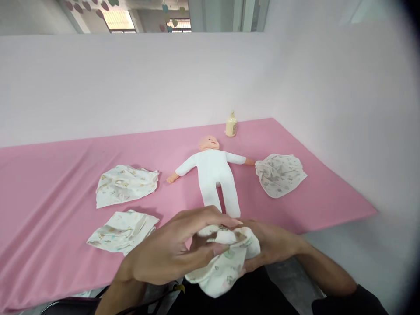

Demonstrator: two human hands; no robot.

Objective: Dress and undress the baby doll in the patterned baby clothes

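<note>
White, printed cloths [127,183] lie crumpled left of the fingers [206,213]. The left hand [164,251], loosely curled, grips a bunched cloth [226,269], its long axis slanting down-left; beyond lies a smooth, white-bodied doll [215,168]. The right hand [269,239] closes around the bunched cloth's right side.

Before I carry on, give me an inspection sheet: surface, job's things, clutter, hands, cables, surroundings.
Surface: pink cover, creased at left.
Job's things: bunched printed cloth in the hands; doll in white, lying with arms spread.
Clutter: upper left cloth, lower left cloth, right cloth beside the doll; bottle beyond its head.
Hands: left hand and right hand both grip the bunched cloth.
Cables: thin dark cord near the left wrist, ends unclear.
Surroundings: white walls behind and at right.
</note>
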